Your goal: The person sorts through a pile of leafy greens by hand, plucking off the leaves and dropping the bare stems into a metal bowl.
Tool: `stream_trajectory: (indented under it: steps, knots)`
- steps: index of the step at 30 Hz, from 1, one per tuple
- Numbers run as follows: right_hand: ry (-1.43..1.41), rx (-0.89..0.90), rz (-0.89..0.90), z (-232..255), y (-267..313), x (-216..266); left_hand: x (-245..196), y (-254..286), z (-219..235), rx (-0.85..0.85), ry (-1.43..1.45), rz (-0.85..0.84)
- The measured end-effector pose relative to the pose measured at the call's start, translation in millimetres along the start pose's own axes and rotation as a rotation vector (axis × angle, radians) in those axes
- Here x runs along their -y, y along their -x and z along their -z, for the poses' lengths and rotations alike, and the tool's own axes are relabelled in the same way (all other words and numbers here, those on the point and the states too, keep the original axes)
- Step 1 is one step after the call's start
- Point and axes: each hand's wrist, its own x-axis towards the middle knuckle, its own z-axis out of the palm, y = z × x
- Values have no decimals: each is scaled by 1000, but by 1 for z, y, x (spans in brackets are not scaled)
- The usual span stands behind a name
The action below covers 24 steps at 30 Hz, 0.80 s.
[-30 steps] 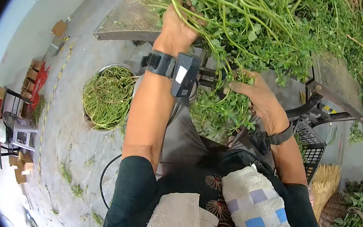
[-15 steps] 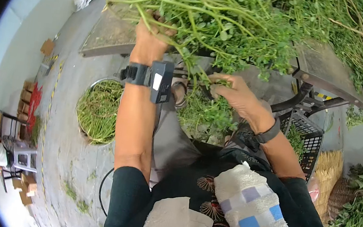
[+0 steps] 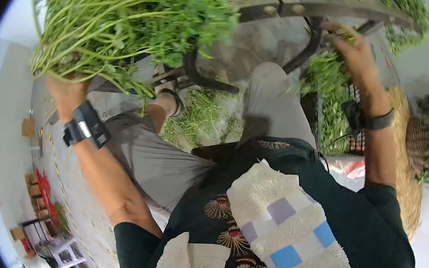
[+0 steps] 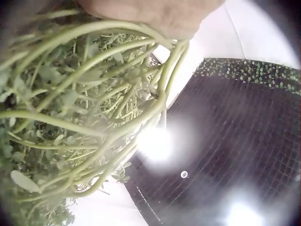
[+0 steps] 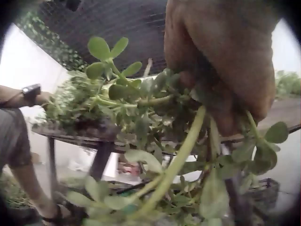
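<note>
My left hand grips pale stem ends at the near left edge of a big heap of purslane on the table. The left wrist view shows several bent stems meeting under the hand, whose fingertips are mostly hidden. Out to the right, my right hand is raised near the table's edge, above a dark crate. Close up in the right wrist view, it pinches a few purslane sprigs with thick stems and rounded leaves hanging below the fingers.
The dark slotted crate beside my right knee holds more greens. A wicker basket of leafy greens and a straw bundle stand at the far right. Loose greens lie on the floor by my foot, under the table.
My right hand has moved from beside the left forearm out to the right, over the crate, with sprigs in it. The head view has turned right; the left hand stays at the stem ends.
</note>
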Motion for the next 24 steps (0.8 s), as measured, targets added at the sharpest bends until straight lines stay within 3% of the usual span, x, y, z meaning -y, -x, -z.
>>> stream_trajectory:
  steps: [2,3,5,6,8,11,12,14,15,16,17,18,19,21,23,24]
  knots:
    - [-29,-198,-29,43,15,-23,43,-2,0,72,417,110]
    - [-24,-211,-44,66,21,-42,55,-3,4,89,427,106]
    - [75,-299,-221,107,31,-92,74,-3,12,145,61,155]
    - [76,-306,-235,120,38,-115,84,-6,15,159,64,149]
    - [440,-431,-312,139,49,-156,102,-9,18,155,505,412]
    - [467,-517,-374,151,60,-203,109,-11,14,42,661,484]
    - [488,-513,-378,153,65,-216,109,-10,7,-12,877,509]
    - [481,-144,-336,147,82,-193,50,9,15,159,489,308]
    - [899,-42,-212,163,78,-253,64,8,21,245,258,345]
    - [1016,114,-387,140,66,-208,44,10,23,138,-90,195]
    - [942,109,-354,136,58,-222,36,14,10,-177,-240,162]
    - [813,39,-122,134,51,-246,29,6,17,-92,-37,196]
    - [441,124,-311,120,39,-204,25,0,16,-80,-31,217]
    - [397,85,-201,87,13,-151,40,-13,9,-99,711,184]
    - [368,37,-130,58,-5,-88,61,-17,-6,-212,1007,288]
    - [350,28,-41,42,-14,-52,49,-30,-1,-454,1556,885]
